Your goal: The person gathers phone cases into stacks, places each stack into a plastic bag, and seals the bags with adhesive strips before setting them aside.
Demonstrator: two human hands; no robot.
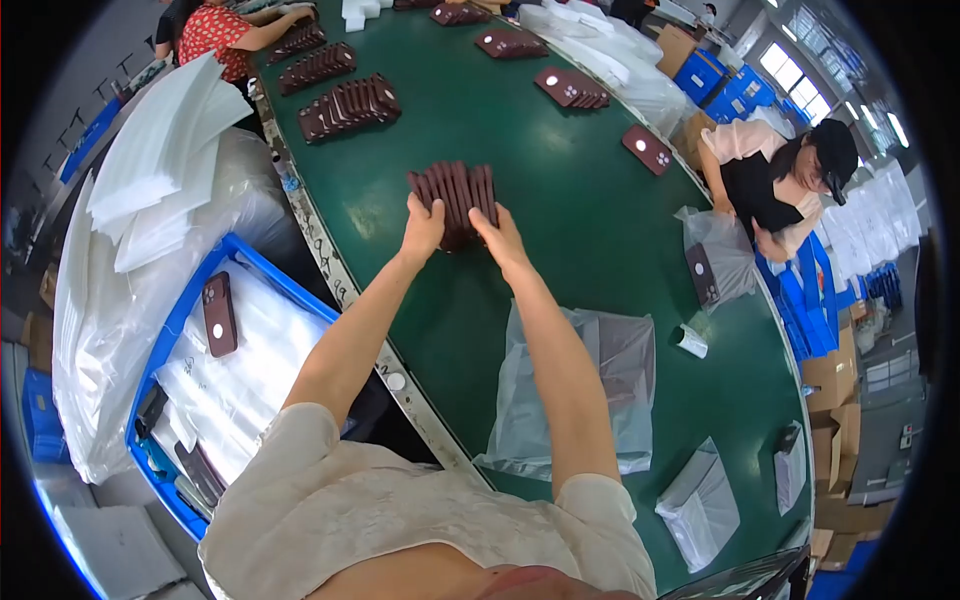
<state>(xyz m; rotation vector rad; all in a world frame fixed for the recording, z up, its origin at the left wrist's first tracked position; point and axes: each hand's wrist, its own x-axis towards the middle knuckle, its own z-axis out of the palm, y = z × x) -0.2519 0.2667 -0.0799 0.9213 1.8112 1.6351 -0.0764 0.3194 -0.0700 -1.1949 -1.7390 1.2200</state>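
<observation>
A row of dark maroon phone cases (453, 195) stands on edge, packed side by side, between my two hands over the green table. My left hand (424, 229) presses on the near left side of the row, thumb up. From the other side, my right hand (499, 238) squeezes the same row. Fingertips under the cases are partly hidden. Beneath my right forearm lies a clear plastic bag (632, 405) with a darker flat patch showing through at its right half.
More rows of cases (350, 108) line the green table (440, 345). Wrapped bundles (700, 505) lie at the near right. Across the table, a co-worker (765, 185) handles a bagged stack (722, 262). A blue crate (283, 273) and foam sheets (150, 150) stand left.
</observation>
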